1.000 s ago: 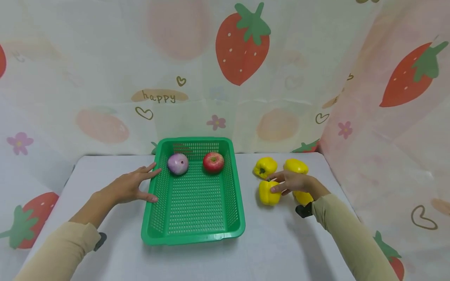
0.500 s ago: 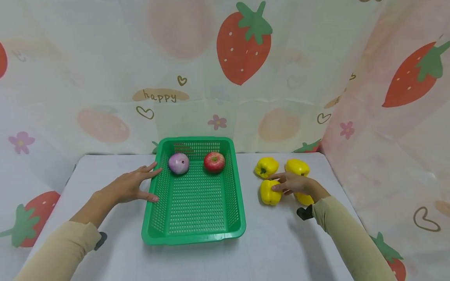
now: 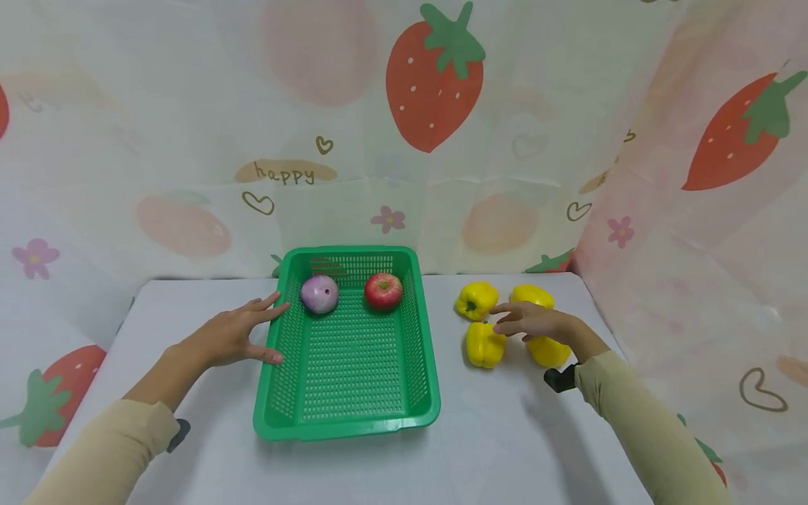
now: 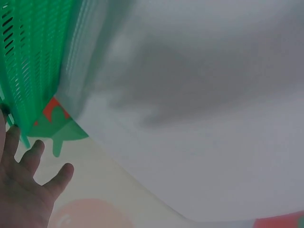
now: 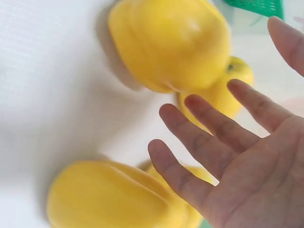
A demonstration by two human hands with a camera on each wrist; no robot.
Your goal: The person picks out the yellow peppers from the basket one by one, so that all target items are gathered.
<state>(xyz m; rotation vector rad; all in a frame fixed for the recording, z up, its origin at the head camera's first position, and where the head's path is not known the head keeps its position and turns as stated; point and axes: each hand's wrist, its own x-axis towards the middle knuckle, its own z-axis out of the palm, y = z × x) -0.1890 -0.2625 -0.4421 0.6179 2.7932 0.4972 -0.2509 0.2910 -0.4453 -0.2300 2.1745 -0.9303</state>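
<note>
My left hand point(image 3: 236, 337) is at the left rim of a green basket point(image 3: 347, 428), fingers spread and fingertips right at the edge. In the basket lie a round, pale purple fruit or vegetable point(image 3: 320, 294) and a red apple point(image 3: 383, 292). On the right, my right hand point(image 3: 539, 321) hovers among several yellow bell peppers with nothing in it. Its fingertips overlap the top of the front left pepper point(image 3: 485, 347); in the right wrist view the fingers are spread and relaxed, beside a large pepper point(image 5: 171, 42).
Other yellow peppers stand around that hand: one back left point(image 3: 476, 300), one back right point(image 3: 532, 293), one front right point(image 3: 549, 353). A white cloth covers the table point(image 3: 492, 449). Behind it and to the right hangs a strawberry-print curtain point(image 3: 435, 84).
My right hand has drawn back slightly to the right, and its fingers have come off the side of the front left pepper. My left hand, the basket and the peppers stay put.
</note>
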